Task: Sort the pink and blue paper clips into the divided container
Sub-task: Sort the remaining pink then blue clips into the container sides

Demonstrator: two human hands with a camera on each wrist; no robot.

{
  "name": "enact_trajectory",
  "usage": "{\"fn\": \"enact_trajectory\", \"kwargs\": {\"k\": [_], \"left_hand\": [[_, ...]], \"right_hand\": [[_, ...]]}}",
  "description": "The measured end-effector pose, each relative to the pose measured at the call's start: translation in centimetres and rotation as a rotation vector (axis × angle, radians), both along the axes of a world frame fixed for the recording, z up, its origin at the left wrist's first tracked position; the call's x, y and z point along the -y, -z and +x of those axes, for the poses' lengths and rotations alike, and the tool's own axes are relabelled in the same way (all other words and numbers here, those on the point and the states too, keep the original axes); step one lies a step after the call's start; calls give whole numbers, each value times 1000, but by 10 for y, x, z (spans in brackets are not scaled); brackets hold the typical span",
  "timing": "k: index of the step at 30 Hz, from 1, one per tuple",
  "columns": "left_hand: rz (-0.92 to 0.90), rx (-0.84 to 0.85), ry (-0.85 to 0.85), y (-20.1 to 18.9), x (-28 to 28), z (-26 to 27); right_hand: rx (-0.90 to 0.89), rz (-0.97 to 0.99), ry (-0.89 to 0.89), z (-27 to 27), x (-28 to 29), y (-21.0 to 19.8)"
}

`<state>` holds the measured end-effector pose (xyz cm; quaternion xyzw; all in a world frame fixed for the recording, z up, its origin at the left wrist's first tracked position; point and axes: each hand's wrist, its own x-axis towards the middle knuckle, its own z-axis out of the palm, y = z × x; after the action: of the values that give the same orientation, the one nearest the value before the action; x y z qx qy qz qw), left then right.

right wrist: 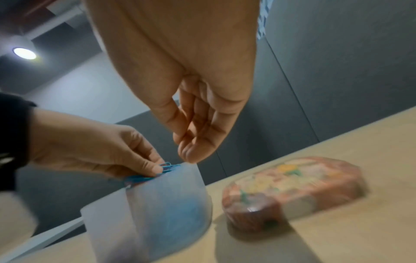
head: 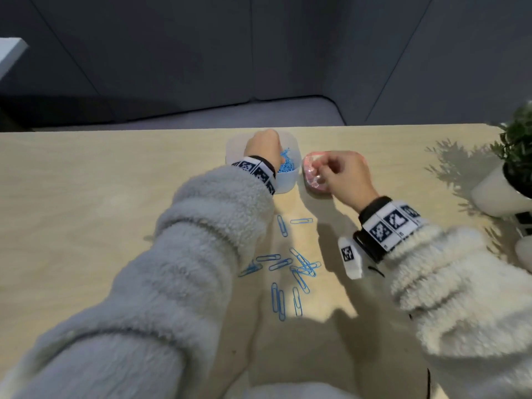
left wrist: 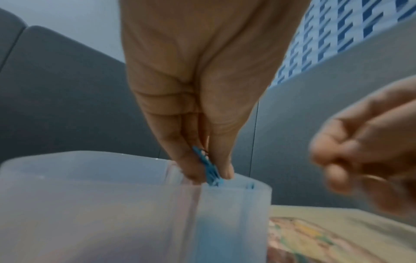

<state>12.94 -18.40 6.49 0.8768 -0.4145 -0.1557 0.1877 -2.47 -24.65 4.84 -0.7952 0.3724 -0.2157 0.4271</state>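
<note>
A translucent divided container [head: 285, 184] stands at the table's far middle, with a heap of blue paper clips [head: 86, 168] in its right compartment. My left hand [head: 263, 149] is over that compartment and pinches a small bunch of blue clips [left wrist: 211, 171] just above the rim [left wrist: 236, 188]. My right hand [head: 339, 171] hovers to the right of the container, above a pink box. In the right wrist view its fingers [right wrist: 191, 153] hang loosely curled and hold nothing. Several loose blue clips [head: 288, 267] lie on the table nearer me. No loose pink clips are in view.
A pink floral box [right wrist: 292, 186] lies right of the container on the light wooden table [head: 100, 197]. A potted plant [head: 515, 156] in a white pot stands at the right edge. The table's far edge runs just behind the container, before dark panels.
</note>
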Motion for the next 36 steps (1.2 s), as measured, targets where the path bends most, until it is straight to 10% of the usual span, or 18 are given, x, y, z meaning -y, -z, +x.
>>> {"fn": "enact_trajectory", "kwargs": {"k": [10,16,25,30,36], "left_hand": [[-160,4,198,11,-66,-16],[291,-251,311,62,-148,-23],[153,-141,333,78,-162,-72],[17,-102,203,79,-183,-91],[287,80,263,87,-192,-117]], "right_hand": [[-421,-54,-82,-45,-23,67],[-502,-211,-249,-22,-52,74],[-400,-221,-624,-57,-100,73],[-419,-235,-459,-101,-89,66],[-712,-358,-575,-113,-115,63]]}}
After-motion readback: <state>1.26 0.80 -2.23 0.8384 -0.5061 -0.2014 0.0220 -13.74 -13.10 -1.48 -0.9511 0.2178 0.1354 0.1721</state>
